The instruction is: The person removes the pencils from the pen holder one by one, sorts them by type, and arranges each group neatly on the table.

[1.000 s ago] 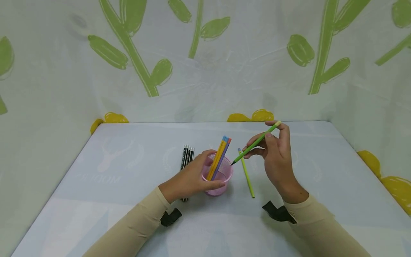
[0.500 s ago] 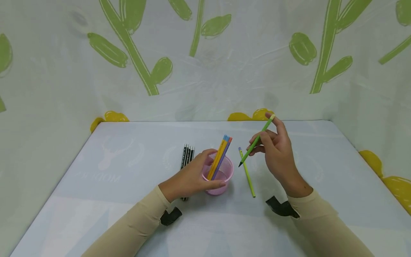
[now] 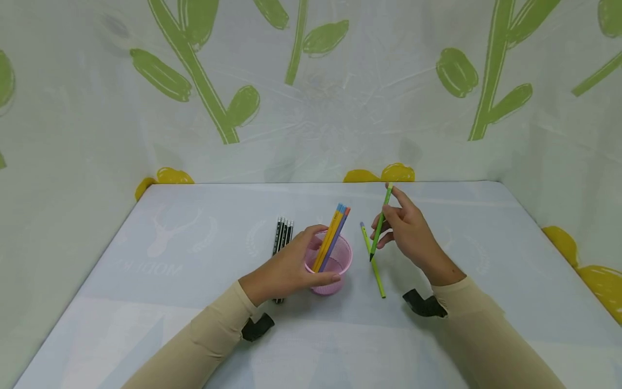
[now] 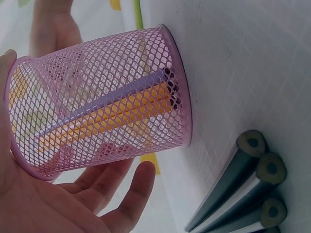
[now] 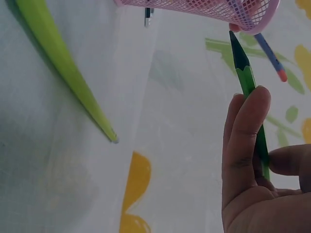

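A pink mesh pen cup [image 3: 335, 275] stands on the table, its rim gripped by my left hand [image 3: 296, 262] from the left side. Two yellow pencils [image 3: 328, 237] and a purple pencil [image 3: 336, 237] lean inside it, also visible through the mesh in the left wrist view. My right hand [image 3: 410, 232] pinches a green pencil [image 3: 382, 221], dark tip down, to the right of the cup and apart from it. Under that tip, a yellow-green pencil [image 3: 378, 281] lies on the table. Several black pencils [image 4: 248, 189] lie left of the cup, partly hidden by my left hand.
The pale tabletop [image 3: 194, 313] has faint printed patterns. Behind it rises a white wall [image 3: 369, 108] with painted green stems and leaves. Black straps [image 3: 258, 327] hang below both wrists, close over the table.
The right hand has moved a little left and down, and the green pencil has turned from slanted to nearly upright, its tip drawn away from the cup. My left hand stays on the cup.
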The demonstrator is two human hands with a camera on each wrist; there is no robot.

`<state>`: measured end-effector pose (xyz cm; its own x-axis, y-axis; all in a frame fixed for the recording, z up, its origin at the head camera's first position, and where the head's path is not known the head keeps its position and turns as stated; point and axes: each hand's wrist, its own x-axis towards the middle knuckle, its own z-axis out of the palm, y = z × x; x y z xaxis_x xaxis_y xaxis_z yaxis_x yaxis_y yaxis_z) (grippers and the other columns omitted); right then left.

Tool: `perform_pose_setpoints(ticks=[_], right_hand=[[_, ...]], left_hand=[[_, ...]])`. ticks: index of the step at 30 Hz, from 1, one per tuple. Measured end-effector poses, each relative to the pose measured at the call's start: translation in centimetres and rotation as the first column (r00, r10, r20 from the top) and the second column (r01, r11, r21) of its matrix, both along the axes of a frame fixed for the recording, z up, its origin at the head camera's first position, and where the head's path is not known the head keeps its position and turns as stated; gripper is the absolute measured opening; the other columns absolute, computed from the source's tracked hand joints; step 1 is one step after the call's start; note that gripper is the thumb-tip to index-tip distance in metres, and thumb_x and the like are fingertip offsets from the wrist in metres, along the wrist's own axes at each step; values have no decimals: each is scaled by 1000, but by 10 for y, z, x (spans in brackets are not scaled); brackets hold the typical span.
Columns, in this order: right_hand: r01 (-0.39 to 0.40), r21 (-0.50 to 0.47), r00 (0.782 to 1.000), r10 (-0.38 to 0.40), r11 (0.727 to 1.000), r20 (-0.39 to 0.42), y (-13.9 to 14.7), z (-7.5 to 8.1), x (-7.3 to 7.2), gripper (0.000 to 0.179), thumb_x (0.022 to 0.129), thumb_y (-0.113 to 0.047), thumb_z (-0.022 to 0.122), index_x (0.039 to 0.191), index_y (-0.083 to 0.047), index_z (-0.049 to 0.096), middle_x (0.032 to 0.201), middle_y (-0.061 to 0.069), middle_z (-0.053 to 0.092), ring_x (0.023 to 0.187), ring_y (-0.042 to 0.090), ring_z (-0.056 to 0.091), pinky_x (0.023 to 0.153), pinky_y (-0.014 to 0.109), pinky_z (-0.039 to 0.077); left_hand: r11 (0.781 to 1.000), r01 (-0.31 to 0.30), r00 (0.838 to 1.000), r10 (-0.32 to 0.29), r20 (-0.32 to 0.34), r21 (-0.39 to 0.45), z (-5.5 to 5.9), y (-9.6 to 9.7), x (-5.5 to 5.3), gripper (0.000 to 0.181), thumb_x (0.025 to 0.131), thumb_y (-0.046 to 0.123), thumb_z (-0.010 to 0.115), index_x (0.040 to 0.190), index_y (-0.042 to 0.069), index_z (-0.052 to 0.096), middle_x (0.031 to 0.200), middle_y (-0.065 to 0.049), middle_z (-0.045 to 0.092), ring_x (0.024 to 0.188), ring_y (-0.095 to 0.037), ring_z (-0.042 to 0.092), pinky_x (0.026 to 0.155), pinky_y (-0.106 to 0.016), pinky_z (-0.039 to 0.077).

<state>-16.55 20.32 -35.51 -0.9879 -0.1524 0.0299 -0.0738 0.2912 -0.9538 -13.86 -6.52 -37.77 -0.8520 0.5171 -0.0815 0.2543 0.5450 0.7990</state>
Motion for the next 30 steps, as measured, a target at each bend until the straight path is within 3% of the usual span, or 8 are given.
perform_pose_setpoints(ticks=[6,15,23,30], right_hand=[[10,52,997,-14,999,81,1,-7,-7,70,105,-11,41,162,-24,3,105,31,60,84,29,69,67,33,61],[-4,129,983,-20,992,183,2,-16,-15,79,103,-10,49,162,-21,-2,112,32,59,76,26,71,69,36,61],[-44,192,982,8,980,187,6,-26,-19,78,102,-10,52,162,-19,4,114,28,60,68,24,70,68,35,61],[-82,308,981,22,948,192,9,-30,-19,72,101,-14,59,160,-13,18,116,23,62,66,19,69,63,34,60]], left_hand=[[1000,-2,1000,2,-15,-7,0,0,0,96,77,55,81,152,30,27,139,1,49,122,-17,55,95,-41,55],[1000,-9,1000,9,-2,0,-1,0,1,97,77,55,81,153,31,26,140,1,49,125,-17,54,96,-42,55],[1000,-6,1000,6,-1,-3,-1,0,1,97,77,55,82,153,30,26,139,0,49,123,-17,55,96,-41,55],[1000,-11,1000,11,6,-10,0,1,0,98,77,57,81,154,30,26,143,0,48,127,-18,53,97,-43,55]])
